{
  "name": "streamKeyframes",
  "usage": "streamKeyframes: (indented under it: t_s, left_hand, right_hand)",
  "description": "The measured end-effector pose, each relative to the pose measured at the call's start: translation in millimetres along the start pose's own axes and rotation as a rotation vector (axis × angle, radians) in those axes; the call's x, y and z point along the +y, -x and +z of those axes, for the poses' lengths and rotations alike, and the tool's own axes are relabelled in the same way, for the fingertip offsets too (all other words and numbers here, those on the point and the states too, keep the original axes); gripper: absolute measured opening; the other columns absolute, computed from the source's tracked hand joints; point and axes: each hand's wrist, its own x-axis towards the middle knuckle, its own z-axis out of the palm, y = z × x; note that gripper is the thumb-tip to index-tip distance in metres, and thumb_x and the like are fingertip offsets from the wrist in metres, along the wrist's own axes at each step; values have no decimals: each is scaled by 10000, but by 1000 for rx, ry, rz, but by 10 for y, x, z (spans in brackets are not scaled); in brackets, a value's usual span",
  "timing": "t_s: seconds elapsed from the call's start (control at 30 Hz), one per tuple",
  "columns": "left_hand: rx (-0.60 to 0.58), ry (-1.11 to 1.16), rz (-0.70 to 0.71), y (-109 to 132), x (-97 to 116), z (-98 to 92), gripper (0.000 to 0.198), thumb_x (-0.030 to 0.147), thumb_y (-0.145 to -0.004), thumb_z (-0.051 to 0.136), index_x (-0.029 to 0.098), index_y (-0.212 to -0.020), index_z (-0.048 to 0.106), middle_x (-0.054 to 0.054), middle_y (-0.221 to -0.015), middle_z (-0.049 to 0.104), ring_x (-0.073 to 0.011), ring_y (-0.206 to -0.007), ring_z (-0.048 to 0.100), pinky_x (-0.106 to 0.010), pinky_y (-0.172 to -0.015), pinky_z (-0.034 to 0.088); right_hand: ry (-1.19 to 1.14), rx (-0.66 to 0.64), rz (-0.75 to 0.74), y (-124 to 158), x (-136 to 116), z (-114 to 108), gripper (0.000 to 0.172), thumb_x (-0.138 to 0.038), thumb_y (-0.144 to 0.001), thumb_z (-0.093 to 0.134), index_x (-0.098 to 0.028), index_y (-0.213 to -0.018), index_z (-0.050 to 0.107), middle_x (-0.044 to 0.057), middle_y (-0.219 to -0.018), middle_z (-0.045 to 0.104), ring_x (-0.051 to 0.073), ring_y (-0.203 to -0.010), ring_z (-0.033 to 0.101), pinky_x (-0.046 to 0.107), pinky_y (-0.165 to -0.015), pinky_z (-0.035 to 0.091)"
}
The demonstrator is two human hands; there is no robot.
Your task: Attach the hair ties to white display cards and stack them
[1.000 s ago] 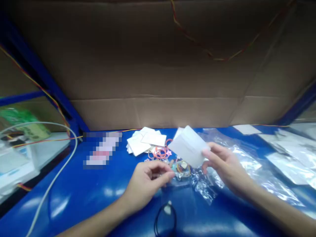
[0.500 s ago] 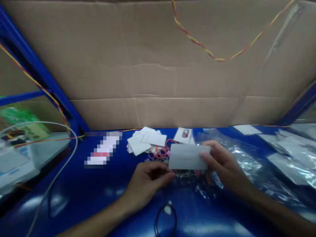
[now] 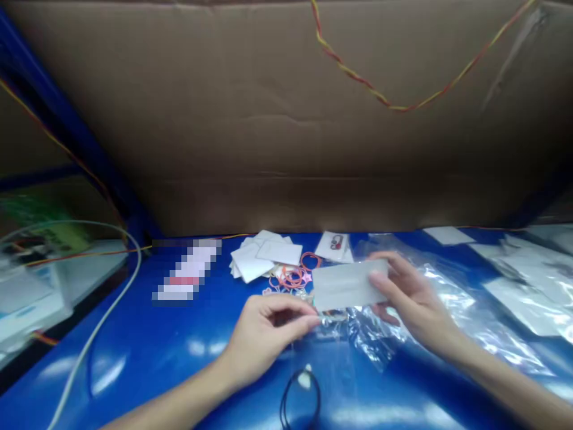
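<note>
Blue bench: right hand pinches a white card endwise, baring its face; left hand seemingly pinches a clear bag.

My blue table carries white cards mid-frame. I've clear plastic bags at right and a black loop bottom centre.

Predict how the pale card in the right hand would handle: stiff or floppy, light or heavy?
The pale card is probably fairly stiff: the right hand grips one end, yet the rest shows no droop. It's likely light, held in a pinch.
</note>
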Motion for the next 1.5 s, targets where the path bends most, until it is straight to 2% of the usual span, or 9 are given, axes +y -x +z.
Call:
streamKeyframes:
  t_s: [0.27, 0.37, 0.47, 0.6, 0.8, 0.93, 1.07, 1.3, 1.5]
  left_hand:
    - [-64, -100, 77, 19, 36, -4, 94, 242, -817, 810, 177, -758, 843, -43, -738, 799, -164, -650, 682, -219, -608, 505]
    - [-52, -97, 67, 30, 52, 1, 81, 226, -811, 809, 176, -759, 845, -42, -735, 805, -166, -642, 686, -219, -600, 504]
    - [-50, -96, 51, 39, 67, 6, 68, 218, -806, 810, 181, -762, 846, -39, -735, 809, -165, -635, 688, -220, -600, 506]
    - [-65, -92, 50, 46, 72, 7, 69, 216, -813, 806, 186, -771, 852, -36, -733, 812, -157, -621, 686, -215, -593, 501]
    - [-90, -136, 107, 48, 27, -11, 54, 227, -810, 825, 209, -816, 875, -43, -732, 820, -163, -619, 693, -218, -566, 477]
    - [-107, -148, 112, 53, 11, -13, 59, 251, -815, 829, 218, -824, 878, -39, -730, 825, -167, -618, 700, -224, -565, 479]
    - [-115, -135, 100, 63, 31, -7, 65, 236, -814, 822, 207, -825, 879, -43, -741, 831, -172, -624, 712, -223, -570, 490]
    - [-75, -74, 42, 46, 69, 4, 50, 251, -781, 847, 208, -775, 871, -51, -730, 826, -172, -618, 705, -225, -578, 517]
    - [-97, 84, -93, 40, 58, 33, 56, 235, -731, 864, 180, -742, 860, -35, -616, 783, -144, -500, 649, -215, -507, 493]
  right_hand:
    - [93, -149, 44, 29, -23, 1, 347, -511, -953, 669, -279, -1210, 636, 2, -873, 647, 98, -550, 530, 186, -461, 454]
    - [33, -129, 33, 21, -20, 31, 525, -471, -913, 737, -297, -1353, 510, -5, -845, 684, 95, -504, 532, 169, -411, 409]
    - [-36, -63, 48, 16, -28, 65, 547, -459, -870, 784, -302, -1272, 447, -15, -779, 719, 106, -434, 540, 159, -353, 342]
    - [-24, 1, 38, 23, -41, 73, 459, -428, -828, 821, -286, -1151, 527, -11, -730, 770, 122, -415, 576, 201, -391, 442]
    - [171, -10, -96, 39, 27, 20, 445, -396, -848, 810, -230, -1245, 698, 20, -739, 771, 152, -489, 608, 264, -447, 509]
    - [278, -115, -173, 55, 65, -10, 439, -404, -945, 701, -280, -1365, 678, 78, -1065, 814, 214, -742, 728, 304, -593, 596]
    - [310, -179, -180, 73, 40, 1, 451, -379, -1000, 628, -335, -1448, 602, 61, -1498, 611, 281, -1169, 691, 349, -844, 621]
    - [46, -88, -31, 57, -3, 41, 445, -414, -942, 709, -265, -1333, 558, 48, -886, 807, 242, -741, 759, 312, -628, 604]
    - [107, -2, -50, 23, 11, 3, 374, -410, -891, 773, -227, -1207, 693, 46, -841, 802, 222, -756, 756, 296, -636, 603]
